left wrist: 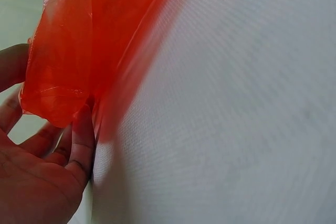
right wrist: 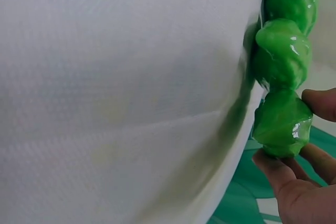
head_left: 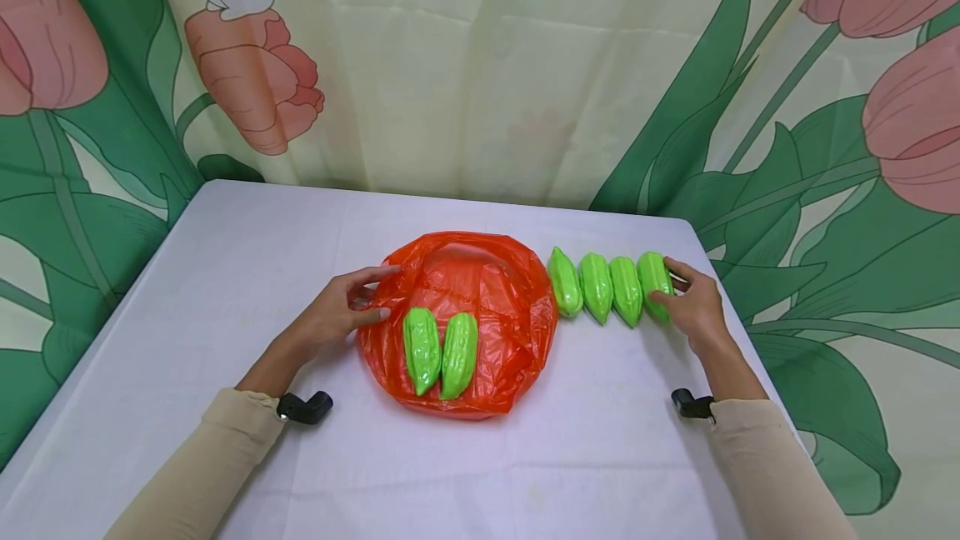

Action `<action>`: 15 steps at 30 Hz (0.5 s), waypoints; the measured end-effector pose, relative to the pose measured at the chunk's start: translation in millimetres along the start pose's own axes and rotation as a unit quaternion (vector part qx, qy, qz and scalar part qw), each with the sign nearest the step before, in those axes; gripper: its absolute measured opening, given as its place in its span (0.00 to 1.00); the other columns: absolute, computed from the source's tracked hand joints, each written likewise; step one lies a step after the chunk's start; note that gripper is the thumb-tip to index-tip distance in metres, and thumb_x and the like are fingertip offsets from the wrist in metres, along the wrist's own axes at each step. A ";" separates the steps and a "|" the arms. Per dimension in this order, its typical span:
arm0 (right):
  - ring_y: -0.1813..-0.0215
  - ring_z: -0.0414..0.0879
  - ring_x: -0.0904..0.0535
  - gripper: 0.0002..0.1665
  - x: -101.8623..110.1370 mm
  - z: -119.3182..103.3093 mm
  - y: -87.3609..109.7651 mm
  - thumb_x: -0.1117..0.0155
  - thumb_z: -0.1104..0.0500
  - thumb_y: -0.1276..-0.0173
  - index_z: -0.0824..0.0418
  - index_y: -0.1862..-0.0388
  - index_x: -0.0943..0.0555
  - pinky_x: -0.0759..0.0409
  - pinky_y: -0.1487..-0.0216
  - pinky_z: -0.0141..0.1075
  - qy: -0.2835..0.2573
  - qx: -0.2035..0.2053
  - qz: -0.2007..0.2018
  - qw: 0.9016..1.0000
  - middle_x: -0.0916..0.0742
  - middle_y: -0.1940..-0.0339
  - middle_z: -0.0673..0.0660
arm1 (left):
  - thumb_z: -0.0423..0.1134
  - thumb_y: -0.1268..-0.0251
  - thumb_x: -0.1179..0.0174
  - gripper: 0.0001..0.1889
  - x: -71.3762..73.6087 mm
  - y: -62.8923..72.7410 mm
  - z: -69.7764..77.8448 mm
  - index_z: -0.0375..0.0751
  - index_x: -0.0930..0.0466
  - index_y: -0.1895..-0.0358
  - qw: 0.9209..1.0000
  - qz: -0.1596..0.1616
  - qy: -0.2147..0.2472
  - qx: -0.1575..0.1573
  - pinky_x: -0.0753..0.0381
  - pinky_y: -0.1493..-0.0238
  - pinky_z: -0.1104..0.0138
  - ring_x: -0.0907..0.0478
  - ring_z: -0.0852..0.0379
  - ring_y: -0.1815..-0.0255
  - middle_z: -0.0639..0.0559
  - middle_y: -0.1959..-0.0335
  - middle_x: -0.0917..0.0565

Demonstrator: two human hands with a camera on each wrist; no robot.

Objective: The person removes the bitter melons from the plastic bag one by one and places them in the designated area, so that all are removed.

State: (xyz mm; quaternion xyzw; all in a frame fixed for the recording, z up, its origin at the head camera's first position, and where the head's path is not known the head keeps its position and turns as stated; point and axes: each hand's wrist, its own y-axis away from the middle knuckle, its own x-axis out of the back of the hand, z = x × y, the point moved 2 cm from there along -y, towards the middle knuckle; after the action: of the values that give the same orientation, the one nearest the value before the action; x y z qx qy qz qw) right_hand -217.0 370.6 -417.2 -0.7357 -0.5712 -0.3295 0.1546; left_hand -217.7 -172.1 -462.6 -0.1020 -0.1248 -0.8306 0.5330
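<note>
Tbl [head_left: 600,469]: grn veg [head_left: 596,283] btwn bag [head_left: 531,348], R hand [head_left: 697,307].

We are seeing a white-covered table [head_left: 465,482] | a red bag [head_left: 510,298] is lying mid-table | green vegetables [head_left: 624,290] are lining up beside it

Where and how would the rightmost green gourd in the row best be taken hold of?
Probably the rightmost gourd is best gripped around its plump middle, coming from the right: its long body lies roughly front to back, the neighbouring gourd crowds its left, and no gourd lies to its right. The right hand grips it from that side.
</note>
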 end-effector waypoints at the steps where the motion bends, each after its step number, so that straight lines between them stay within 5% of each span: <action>1: 0.15 0.67 0.38 0.47 -0.5 0.9 -0.7 0.35 0.68 0.24 0.57 0.12 0.44 0.31 0.21 0.60 0.000 -0.001 -0.001 1.000 0.35 0.14 0.68 | 0.35 0.28 0.31 0.36 0.2 -0.2 -0.1 0.50 0.31 0.19 1.000 0.000 0.000 0.000 0.13 0.47 0.68 0.23 0.37 0.33 0.39 0.24 0.26; 15: 0.15 0.69 0.39 0.47 -4.6 9.9 -4.0 0.35 0.68 0.25 0.58 0.12 0.44 0.31 0.21 0.59 0.006 -0.011 -0.017 1.000 0.35 0.15 0.70 | 0.35 0.28 0.31 0.35 0.5 -1.4 0.6 0.49 0.31 0.20 1.000 0.002 -0.001 -0.002 0.14 0.47 0.68 0.24 0.38 0.34 0.38 0.26 0.25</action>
State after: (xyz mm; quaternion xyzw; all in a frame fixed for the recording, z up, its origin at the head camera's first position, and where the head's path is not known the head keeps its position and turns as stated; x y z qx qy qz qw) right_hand -218.4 374.4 -428.1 -0.7256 -0.5788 -0.3427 0.1447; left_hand -219.2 -171.7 -462.0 -0.1041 -0.1240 -0.8297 0.5342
